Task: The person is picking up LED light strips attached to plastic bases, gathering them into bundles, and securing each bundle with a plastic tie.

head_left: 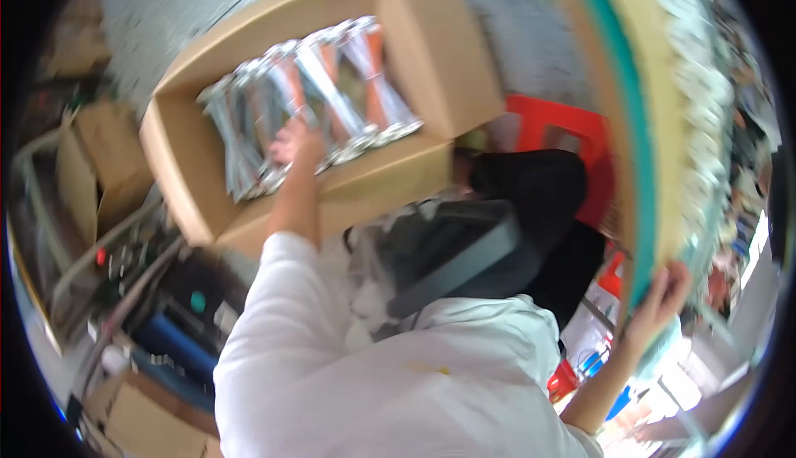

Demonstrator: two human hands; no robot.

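Note:
A large open cardboard box (pixel 414 164) holds a row of tied bundles (pixel 332 85). They look like long thin strips or cables in white, grey and orange, pinched in the middle, with silvery ends. My left hand (pixel 297 141) reaches over the box's near wall and touches the bundles near their lower ends. Blur hides whether its fingers close on one. At the right, my right hand (pixel 663 292) lies on the near end of a long workbench (pixel 663 126) with a green strip along it, fingers partly stretched out. No object shows in it.
White coiled or round pieces (pixel 705 101) line the bench's far side. A red plastic stool (pixel 572 130) stands between box and bench, beside dark cloth (pixel 531 184). At the left are another cardboard box (pixel 108 159), metal rails and a dark blue case (pixel 178 334).

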